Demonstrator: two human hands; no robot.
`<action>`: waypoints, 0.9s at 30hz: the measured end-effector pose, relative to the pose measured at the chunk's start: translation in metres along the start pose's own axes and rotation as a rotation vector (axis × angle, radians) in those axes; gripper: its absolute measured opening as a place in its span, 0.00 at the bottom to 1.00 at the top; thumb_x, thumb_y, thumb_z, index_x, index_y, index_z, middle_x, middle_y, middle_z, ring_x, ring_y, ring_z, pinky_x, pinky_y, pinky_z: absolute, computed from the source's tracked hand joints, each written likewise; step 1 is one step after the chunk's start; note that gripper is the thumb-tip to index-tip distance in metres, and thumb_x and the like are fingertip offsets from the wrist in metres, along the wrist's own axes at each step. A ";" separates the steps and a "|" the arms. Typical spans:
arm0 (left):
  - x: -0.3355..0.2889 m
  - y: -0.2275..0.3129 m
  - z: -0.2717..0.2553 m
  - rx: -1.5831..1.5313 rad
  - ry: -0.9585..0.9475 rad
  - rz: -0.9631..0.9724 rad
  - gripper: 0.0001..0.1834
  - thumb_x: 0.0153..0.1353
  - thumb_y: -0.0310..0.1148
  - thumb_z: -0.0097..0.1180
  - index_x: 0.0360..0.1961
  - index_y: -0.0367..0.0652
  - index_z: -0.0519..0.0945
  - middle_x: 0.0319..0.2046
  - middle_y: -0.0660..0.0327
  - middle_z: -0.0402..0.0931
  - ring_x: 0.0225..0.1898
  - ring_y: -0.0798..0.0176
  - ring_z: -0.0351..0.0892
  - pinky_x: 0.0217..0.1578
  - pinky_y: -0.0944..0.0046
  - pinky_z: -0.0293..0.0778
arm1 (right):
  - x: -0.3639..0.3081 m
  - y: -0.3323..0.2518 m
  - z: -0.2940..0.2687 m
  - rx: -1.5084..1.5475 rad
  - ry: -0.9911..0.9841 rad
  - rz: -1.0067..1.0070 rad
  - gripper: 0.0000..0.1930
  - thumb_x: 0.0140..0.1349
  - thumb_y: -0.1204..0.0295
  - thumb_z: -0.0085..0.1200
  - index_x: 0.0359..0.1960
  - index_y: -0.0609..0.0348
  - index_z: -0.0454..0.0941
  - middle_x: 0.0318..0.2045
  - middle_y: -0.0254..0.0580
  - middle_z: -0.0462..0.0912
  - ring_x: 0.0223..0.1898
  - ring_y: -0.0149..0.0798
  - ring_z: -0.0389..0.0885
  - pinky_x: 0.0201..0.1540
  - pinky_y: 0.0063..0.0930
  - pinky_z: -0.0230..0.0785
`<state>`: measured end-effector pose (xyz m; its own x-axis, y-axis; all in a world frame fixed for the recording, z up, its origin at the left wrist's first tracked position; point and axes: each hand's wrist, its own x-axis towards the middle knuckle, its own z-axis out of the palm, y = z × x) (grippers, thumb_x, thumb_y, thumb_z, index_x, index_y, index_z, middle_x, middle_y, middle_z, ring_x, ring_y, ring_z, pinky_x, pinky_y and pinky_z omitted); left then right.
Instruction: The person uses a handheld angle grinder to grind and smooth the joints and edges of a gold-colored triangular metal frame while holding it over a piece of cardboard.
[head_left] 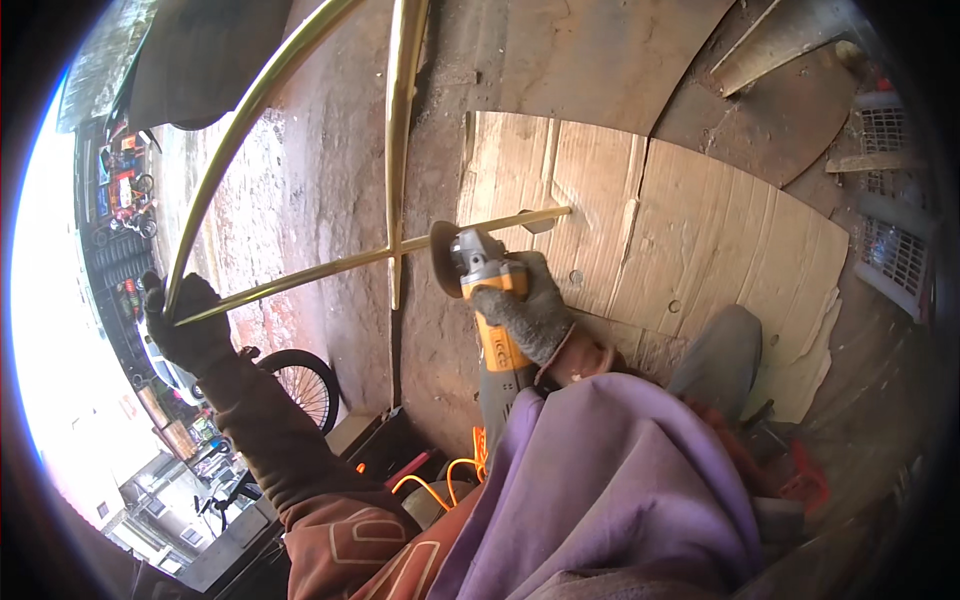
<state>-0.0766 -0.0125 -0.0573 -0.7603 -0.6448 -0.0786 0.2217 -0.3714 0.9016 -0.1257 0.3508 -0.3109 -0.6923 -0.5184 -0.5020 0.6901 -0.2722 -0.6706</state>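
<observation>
My right hand (pixel 541 312), in a grey work glove, is wrapped round an orange and grey angle grinder (pixel 503 345). The grinder's round disc (pixel 444 260) is beside the gold-coloured metal tube frame (pixel 310 273), near where two tubes cross; whether it touches the metal I cannot tell. In a dark glove, my left hand (pixel 192 325) grips the frame's left corner, where a curved tube meets a straight one. The straight tube runs rightward past the disc and ends over flattened cardboard (pixel 720 225).
An orange cord (pixel 462 465) lies near my lap. Beyond my left forearm is a bicycle wheel (pixel 327 385). Plastic crates (pixel 893 245) stand at the far right, by a metal piece (pixel 775 50). My bent knee (pixel 725 355) is over the cardboard.
</observation>
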 end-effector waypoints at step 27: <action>0.022 0.023 -0.056 0.249 0.129 -0.079 0.24 0.60 0.26 0.55 0.57 0.29 0.66 0.40 0.56 0.75 0.41 0.60 0.80 0.65 0.38 0.64 | 0.013 0.005 0.005 0.056 0.125 -0.049 0.14 0.55 0.67 0.68 0.36 0.60 0.77 0.27 0.39 0.81 0.25 0.31 0.80 0.31 0.28 0.77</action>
<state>-0.0538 -0.0724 -0.0621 -0.6819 -0.7059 -0.1915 -0.0036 -0.2585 0.9660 -0.1299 0.3388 -0.3177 -0.7437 -0.3991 -0.5363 0.6634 -0.3414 -0.6659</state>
